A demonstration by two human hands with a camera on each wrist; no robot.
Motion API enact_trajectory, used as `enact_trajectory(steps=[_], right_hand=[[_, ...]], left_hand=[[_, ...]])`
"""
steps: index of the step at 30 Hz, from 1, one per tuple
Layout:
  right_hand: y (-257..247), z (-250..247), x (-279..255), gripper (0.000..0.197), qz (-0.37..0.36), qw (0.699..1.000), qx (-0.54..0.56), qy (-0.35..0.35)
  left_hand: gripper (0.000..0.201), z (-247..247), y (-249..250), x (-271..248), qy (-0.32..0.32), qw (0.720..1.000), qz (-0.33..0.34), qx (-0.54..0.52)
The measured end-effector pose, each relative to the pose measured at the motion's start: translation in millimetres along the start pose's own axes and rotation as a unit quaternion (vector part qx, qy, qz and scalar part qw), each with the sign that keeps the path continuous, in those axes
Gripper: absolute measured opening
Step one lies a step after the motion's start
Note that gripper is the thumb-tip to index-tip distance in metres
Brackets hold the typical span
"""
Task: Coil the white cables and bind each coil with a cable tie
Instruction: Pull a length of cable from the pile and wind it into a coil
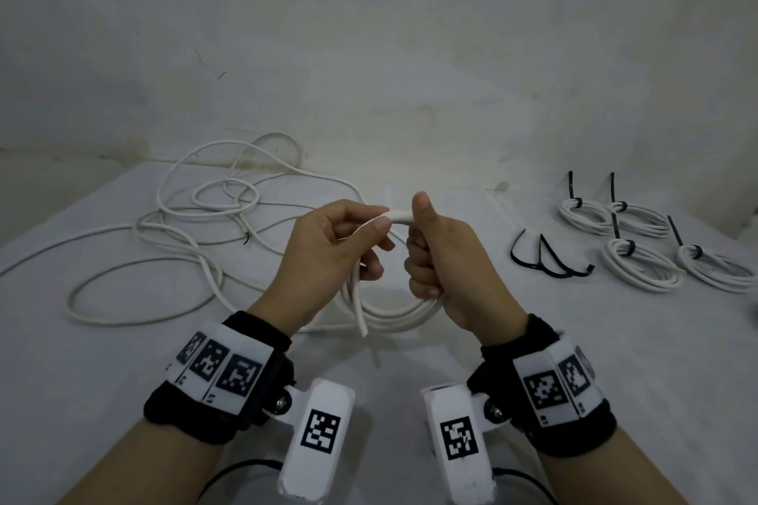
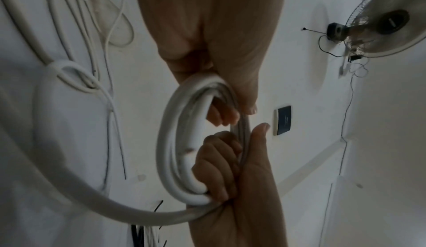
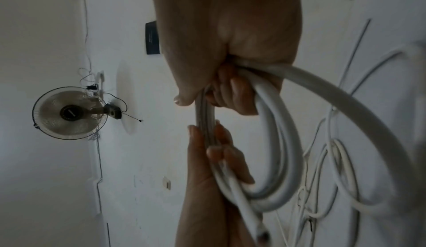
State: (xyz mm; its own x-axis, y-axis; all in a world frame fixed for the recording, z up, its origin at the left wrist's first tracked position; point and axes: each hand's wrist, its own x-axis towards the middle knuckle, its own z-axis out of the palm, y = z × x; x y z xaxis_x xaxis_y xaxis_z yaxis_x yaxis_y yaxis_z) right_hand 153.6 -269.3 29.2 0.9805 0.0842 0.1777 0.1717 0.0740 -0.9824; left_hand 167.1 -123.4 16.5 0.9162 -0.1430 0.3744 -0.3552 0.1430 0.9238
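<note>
White cable coil (image 1: 393,312) gripped by L hand (image 1: 328,254) & R hand (image 1: 443,258) (above table (image 1: 123,361)).

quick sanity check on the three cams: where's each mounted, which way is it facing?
Head: on the head, looking forward and down at the table; shows both forearms, left hand and right hand on the cable coil.
Left wrist: on the left wrist, looking along the hand toward a wall fan; both hands show.
Right wrist: on the right wrist, looking along the hand; both hands show.
Shared: the wrist views both catch the coil, the fan and loose cable.
</note>
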Motion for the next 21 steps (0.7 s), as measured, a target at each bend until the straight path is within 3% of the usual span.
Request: enact_trajectory(steps=[2,5,8,11,13,16,21], right_hand=[[-0.3,1.0,0.9,0.048,-0.022,0.998,0.044,0.039],[-5.0,-3.8,2.7,0.048,-0.062,0.982,0.140,0.107],[-9.5,-10.7,3.0,0.047,-0.078,0.964,0.205,0.151],[-8.6,-10.6,3.0,0.047,-0.078,0.956,0.231,0.165],[-6.2,-8.4,3.6,0.047,-0.075,0.954,0.241,0.165],[-0.8,-4.0,4.9,0.046,-0.065,0.951,0.254,0.162],[7.8,0.7,7.5,0.046,-0.051,0.944,0.262,0.192]], left_hand=[[0.030,-1.2,-0.6,2.6,0.003,0.999,-0.040,-0.004],[0.057,-11.1,-0.9,9.1,0.036,0.977,-0.205,0.054],[0.067,-21.6,-4.8,6.5,-0.061,0.924,-0.300,0.229],[0.072,-20.6,-9.3,1.2,-0.135,0.895,-0.336,0.259],[0.057,-17.5,-13.2,1.5,-0.116,0.916,-0.334,0.188],[0.031,-15.2,-17.9,5.4,-0.016,0.958,-0.278,0.065],[0.017,-17.2,-14.4,11.1,0.111,0.978,-0.177,-0.004]])
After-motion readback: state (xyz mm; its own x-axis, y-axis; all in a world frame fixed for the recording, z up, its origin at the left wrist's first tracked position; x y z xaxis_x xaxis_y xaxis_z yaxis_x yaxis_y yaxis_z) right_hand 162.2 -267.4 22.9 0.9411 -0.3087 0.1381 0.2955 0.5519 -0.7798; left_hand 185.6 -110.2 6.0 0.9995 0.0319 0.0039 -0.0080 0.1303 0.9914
